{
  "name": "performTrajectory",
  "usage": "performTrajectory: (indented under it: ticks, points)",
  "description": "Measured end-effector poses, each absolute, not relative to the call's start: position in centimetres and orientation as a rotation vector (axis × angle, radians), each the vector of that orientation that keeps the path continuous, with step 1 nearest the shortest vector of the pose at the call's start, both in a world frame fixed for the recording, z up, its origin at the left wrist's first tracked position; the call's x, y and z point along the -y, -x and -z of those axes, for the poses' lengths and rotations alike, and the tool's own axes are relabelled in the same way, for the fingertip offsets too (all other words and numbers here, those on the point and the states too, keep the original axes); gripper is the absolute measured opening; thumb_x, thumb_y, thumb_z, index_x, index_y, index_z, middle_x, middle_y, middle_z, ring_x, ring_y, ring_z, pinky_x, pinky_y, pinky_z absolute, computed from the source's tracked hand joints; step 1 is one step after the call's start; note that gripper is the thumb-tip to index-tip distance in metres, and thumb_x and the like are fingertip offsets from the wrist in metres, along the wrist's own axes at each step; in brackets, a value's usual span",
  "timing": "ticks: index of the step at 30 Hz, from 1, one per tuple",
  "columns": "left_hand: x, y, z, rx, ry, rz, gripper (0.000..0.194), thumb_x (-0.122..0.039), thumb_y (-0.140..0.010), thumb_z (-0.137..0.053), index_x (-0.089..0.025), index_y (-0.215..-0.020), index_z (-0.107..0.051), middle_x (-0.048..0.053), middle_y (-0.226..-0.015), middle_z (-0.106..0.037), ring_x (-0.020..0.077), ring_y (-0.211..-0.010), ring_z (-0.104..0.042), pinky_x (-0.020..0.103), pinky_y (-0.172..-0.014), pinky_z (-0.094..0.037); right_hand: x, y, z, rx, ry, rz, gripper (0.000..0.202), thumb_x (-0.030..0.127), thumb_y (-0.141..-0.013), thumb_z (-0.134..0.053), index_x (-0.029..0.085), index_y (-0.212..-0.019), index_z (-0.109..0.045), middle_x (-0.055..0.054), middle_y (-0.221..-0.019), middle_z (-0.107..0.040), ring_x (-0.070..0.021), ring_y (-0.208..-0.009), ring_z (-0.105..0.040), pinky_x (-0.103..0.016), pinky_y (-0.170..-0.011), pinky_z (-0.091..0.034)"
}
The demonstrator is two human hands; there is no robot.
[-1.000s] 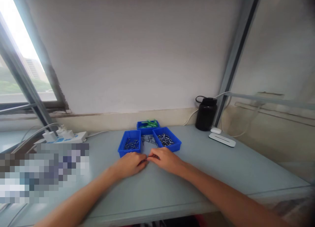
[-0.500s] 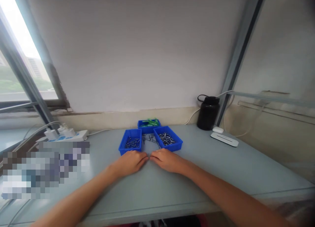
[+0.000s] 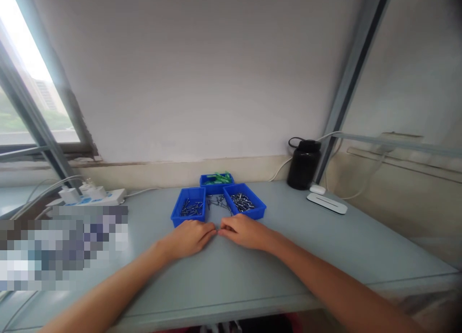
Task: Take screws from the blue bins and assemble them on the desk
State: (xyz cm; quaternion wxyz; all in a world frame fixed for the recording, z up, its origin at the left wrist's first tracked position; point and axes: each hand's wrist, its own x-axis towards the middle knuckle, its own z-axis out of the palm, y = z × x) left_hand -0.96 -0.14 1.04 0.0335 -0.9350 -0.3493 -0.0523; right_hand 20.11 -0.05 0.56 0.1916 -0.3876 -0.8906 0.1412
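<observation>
Both hands (image 3: pixel 216 232) stay fingertip-to-fingertip, seemingly unmoved, before blue trays (image 3: pixel 188 206).

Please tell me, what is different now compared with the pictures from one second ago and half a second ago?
Almost nothing. The left hand and right hand still rest on the table with fingertips meeting, just before the loose screws. Whether they pinch anything is too small to tell. The three blue bins, black bottle and power strip stayed put; only the view shifted slightly.
</observation>
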Motion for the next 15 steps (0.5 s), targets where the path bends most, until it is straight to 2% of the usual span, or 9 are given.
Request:
performTrajectory:
  ticks: [7,15]
  points:
    - [0.4,0.54,-0.85,1.051,2.923,0.165,0.036,-0.032,-0.099,-0.027,-0.018,-0.087,-0.058,0.004,-0.076,-0.066,0.0163,-0.066,-0.063,0.025,-0.059,-0.04,0.54,-20.1,-1.51,2.44,0.984,-0.559,0.021,0.033,-0.091,-0.051,0.018,-0.082,-0.062,0.001,-0.069,-0.062,-0.0119,-0.065,-0.055,-0.022,-0.058,-0.035]
    - [0.27,0.94,-1.23,1.016,2.909,0.413,0.029,-0.032,-0.097,-0.036,-0.018,-0.089,-0.059,0.002,-0.08,-0.063,0.0142,-0.071,-0.06,0.024,-0.064,-0.042,0.09,-20.44,-1.07,2.531,1.044,-0.551,0.021,0.03,-0.09,-0.05,0.017,-0.086,-0.065,-0.001,-0.07,-0.064,-0.0134,-0.065,-0.057,-0.022,-0.057,-0.034]
